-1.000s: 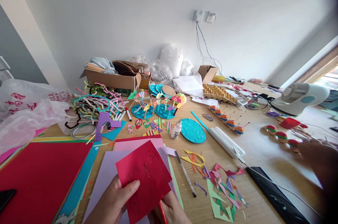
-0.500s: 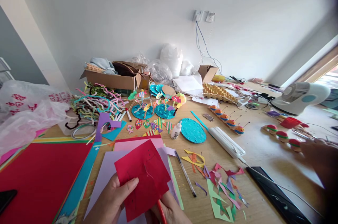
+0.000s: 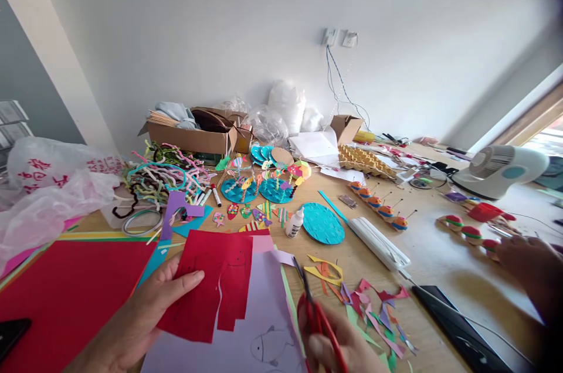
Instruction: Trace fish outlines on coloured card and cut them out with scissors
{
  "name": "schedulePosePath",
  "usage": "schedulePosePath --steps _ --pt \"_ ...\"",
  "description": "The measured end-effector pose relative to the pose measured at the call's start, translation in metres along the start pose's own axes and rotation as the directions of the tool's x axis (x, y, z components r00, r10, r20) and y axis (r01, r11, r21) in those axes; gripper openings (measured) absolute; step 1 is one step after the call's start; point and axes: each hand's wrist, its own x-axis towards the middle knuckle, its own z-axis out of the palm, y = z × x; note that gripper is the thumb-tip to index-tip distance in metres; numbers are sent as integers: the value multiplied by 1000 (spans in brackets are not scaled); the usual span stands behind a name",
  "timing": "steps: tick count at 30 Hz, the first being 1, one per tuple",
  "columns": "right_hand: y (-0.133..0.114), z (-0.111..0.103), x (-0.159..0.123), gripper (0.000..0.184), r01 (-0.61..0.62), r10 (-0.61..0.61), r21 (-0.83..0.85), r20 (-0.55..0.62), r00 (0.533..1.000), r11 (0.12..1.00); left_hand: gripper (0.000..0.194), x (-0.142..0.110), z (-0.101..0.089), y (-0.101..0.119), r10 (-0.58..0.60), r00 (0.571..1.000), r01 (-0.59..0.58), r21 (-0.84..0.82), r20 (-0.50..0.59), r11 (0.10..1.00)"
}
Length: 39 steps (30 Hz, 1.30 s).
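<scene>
My left hand (image 3: 165,291) pinches a red sheet of paper (image 3: 202,255) between thumb and fingers. Pencil outlines show faintly on it, and a curved cut runs up from its lower edge. Red-handled scissors (image 3: 323,326) are in my right hand (image 3: 347,343), a little to the right of the sheet, with the dark blades pointing up and away. Beneath both hands lies a lilac sheet (image 3: 268,297) with a fish drawn on it. The pen seen beside it is mostly hidden behind the scissors.
Paper scraps (image 3: 373,308) are strewn at the right, near a black tablet-like slab (image 3: 466,332) and a white power strip (image 3: 379,244). A glue bottle (image 3: 294,223) stands by a blue disc (image 3: 323,223). Another person's hand (image 3: 523,258) reaches in at the right.
The scissors have come out from under the red sheet and moved right with my right hand. My left hand has shifted the sheet left and turned it, showing the cut.
</scene>
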Motion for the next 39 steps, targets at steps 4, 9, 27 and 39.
schedulePosePath --steps 4,9,27,39 --pt "-35 -1 26 34 134 -158 -191 -112 981 972 49 1 5 0 -49 994 46 36 93 998" --pt "-62 18 58 15 219 -232 -307 -5 973 926 44 3 7 -6 -70 977 62 46 201 997" --pt "-40 67 80 22 313 -227 268 -308 924 911 60 1 -11 -53 173 985 -169 -113 26 979" --pt "-36 89 81 22 326 -225 340 -303 926 882 28 14 20 -57 366 919 -384 -120 -147 915"
